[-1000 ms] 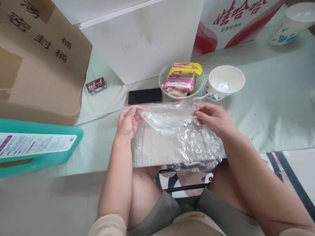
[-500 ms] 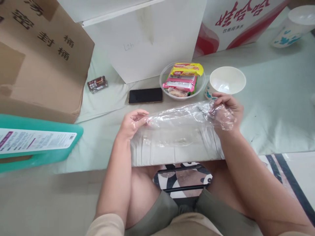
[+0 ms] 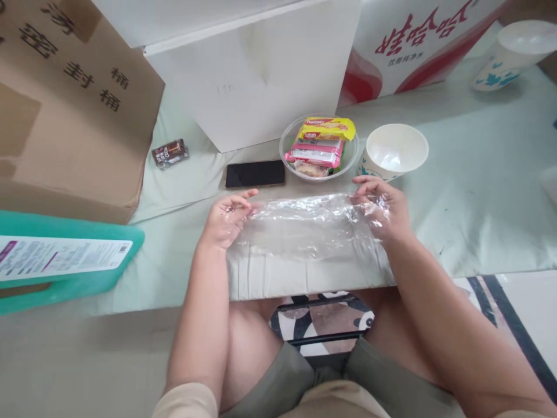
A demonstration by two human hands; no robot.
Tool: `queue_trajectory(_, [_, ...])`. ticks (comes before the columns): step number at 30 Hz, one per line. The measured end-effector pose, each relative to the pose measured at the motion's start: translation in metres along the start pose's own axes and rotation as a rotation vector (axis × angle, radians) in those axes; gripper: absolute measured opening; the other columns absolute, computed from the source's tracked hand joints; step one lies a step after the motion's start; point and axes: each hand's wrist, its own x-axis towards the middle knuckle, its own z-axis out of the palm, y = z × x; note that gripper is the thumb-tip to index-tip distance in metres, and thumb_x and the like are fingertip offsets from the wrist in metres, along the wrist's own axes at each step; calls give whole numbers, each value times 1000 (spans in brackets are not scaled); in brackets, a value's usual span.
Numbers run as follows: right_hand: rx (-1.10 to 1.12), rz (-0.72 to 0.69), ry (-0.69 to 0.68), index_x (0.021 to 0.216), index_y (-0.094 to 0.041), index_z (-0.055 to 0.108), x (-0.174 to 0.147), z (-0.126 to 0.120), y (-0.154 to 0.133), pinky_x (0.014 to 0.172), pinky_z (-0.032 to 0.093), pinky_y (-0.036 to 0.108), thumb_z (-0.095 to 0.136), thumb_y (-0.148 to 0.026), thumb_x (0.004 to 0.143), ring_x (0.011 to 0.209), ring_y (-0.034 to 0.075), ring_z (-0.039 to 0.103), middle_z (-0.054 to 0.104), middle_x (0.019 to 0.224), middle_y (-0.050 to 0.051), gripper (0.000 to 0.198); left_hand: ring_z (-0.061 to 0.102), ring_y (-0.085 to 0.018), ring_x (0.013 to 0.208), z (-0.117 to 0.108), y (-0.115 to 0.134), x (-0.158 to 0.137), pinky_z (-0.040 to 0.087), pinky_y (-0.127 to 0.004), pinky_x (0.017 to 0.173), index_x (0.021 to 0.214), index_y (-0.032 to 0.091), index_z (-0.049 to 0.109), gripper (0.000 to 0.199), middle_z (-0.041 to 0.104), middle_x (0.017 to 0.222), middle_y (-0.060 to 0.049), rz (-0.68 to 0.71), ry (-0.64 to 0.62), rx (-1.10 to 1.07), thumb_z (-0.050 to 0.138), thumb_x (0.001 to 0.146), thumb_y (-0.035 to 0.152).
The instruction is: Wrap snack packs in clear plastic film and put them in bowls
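Note:
A clear, crinkled plastic bag [image 3: 300,226] is stretched sideways above the front of the table. Its left end is pinched in my left hand [image 3: 226,220]. My right hand [image 3: 385,212] grips the other end, with loose film over its fingers. Just beyond my right hand stands a white paper bowl [image 3: 394,154] with blue leaf prints. Behind the bag sits a clear round plastic bowl [image 3: 284,145] of wrapped wafer snacks [image 3: 319,148]. To its left a dark phone [image 3: 255,174] lies flat.
A brown cardboard box [image 3: 87,133] and a teal container [image 3: 78,290] stand at left, near a small brown snack packet [image 3: 170,154]. White boxes [image 3: 270,87] and a red-and-white carton [image 3: 400,52] line the back. More paper bowls [image 3: 500,64] are at far right.
My right hand has come slightly left and lower, nearer my left hand. The bag stays stretched between both hands. The view has shifted a little.

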Motion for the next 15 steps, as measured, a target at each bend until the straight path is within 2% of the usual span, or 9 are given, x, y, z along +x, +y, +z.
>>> queue_trajectory(3, [55,-9,108,66,-23,60,0,0,-5,61,53,30,71,-26,68,101,25,67,69,106,7,11,73,-15,76,1,0,1,58,-26,66,60,14,64,35,74,115,-10,-61,23,103,94,51,28])
queue_trajectory(7, [84,18,149,60,-22,58,-1,-5,-7,55,49,27,67,-22,64,95,23,67,70,99,7,10,69,-10,66,2,-1,3,54,-23,59,57,14,63,33,73,113,-9,-2,36,94,93,51,26])
queue_trajectory(10, [142,179,180,67,-21,63,1,-12,-5,59,51,28,70,-23,64,76,15,64,70,113,5,7,69,-10,70,4,-3,3,57,-26,67,60,16,70,24,72,114,-7,60,19,90,92,51,22])
queue_trajectory(13, [192,291,267,77,-22,67,1,-21,0,64,52,28,68,-18,62,83,16,66,69,119,3,16,71,-13,81,5,-4,2,59,-29,80,62,18,76,17,71,116,-6,58,-3,136,89,51,16])
queue_trajectory(15, [146,255,329,78,-23,66,-1,-29,1,66,52,29,61,-17,66,88,18,67,69,114,3,14,71,-15,86,4,-3,3,58,-30,84,64,18,79,14,71,116,-7,31,-23,140,84,52,16])
